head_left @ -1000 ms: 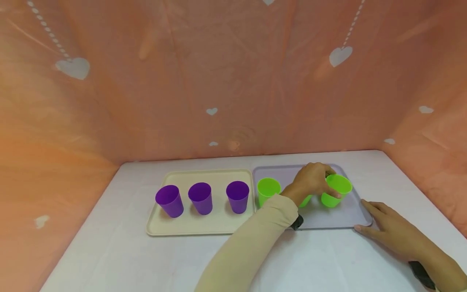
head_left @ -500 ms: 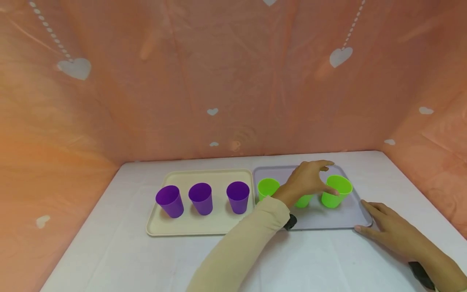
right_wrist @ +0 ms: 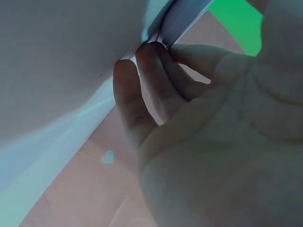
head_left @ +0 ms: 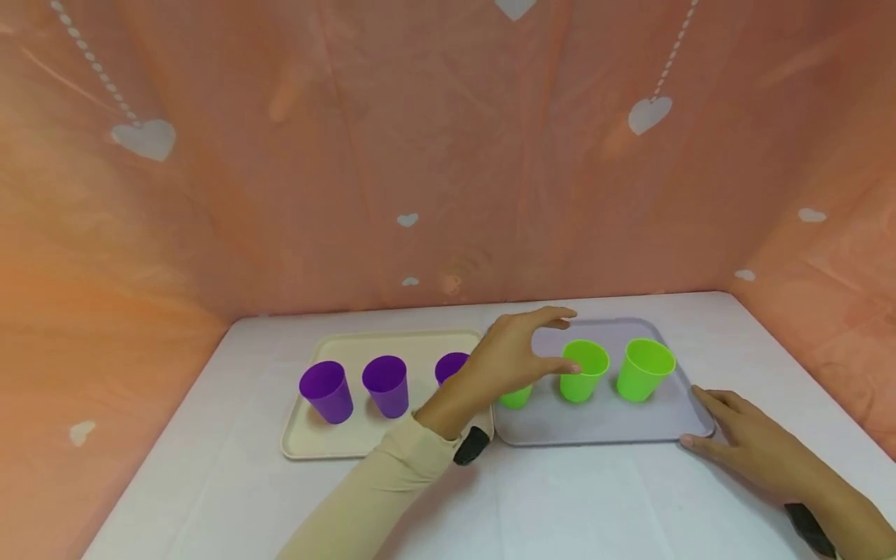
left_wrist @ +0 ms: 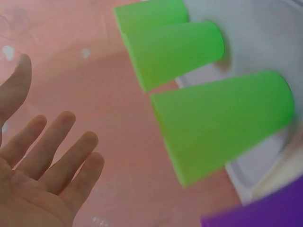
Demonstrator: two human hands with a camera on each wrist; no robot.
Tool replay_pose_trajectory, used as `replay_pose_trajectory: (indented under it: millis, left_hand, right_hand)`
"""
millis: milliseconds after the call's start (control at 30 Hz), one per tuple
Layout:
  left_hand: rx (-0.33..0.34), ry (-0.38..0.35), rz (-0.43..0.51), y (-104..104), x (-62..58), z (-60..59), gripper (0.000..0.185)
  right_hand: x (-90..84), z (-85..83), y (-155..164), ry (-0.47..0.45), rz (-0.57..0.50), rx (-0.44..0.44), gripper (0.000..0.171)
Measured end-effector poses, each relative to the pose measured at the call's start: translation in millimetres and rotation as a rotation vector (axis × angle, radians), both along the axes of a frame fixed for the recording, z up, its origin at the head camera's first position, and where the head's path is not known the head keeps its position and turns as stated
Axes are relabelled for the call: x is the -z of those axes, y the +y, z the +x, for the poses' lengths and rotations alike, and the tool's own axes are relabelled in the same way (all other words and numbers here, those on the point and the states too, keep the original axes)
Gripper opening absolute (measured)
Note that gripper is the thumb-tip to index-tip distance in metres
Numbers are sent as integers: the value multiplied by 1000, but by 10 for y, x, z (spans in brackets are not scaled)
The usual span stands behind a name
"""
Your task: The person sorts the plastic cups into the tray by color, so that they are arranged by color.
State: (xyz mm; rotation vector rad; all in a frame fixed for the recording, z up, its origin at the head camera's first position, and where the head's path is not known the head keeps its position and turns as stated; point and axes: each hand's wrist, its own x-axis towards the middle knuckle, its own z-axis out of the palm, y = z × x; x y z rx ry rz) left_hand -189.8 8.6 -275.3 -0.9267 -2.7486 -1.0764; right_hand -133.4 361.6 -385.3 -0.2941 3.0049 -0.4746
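Observation:
My left hand [head_left: 514, 354] hovers over the line between the two trays, fingers spread and nothing in its grasp. Three lime-green cups, a left one [head_left: 516, 397], a middle one [head_left: 584, 373] and a right one [head_left: 644, 372], stand upright on the lilac tray [head_left: 595, 428]. The left hand partly covers the left green cup; its thumb overlaps the middle cup in the head view. In the left wrist view, the palm and straight fingers [left_wrist: 85, 163] are apart from the nearest green cup [left_wrist: 222, 125]. My right hand [head_left: 752, 443] rests at the lilac tray's near right corner, fingertips at its edge.
Three purple cups stand in a row on the cream tray [head_left: 336, 449]: a left one [head_left: 329, 393], a middle one [head_left: 387, 386] and a right one [head_left: 451, 367], partly behind the left hand. Beneath lies a white cloth [head_left: 595, 505]. An orange curtain [head_left: 455, 155] closes off the back.
My left hand has let go of the right green cup and moved left, away from it, with nothing held. The cups have stayed in place, and the right hand has not moved.

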Motion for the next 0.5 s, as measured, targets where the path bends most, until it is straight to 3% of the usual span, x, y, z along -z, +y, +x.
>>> replay_pose_trajectory:
  millis: [233, 500]
  left_hand:
    - [-13, 9, 53, -554, 3, 195, 62]
    - [-185, 93, 65, -1324, 32, 379, 63]
  right_hand:
    - [-24, -11, -15, -7, 1, 5, 89]
    - [-68, -19, -10, -10, 43, 21, 86]
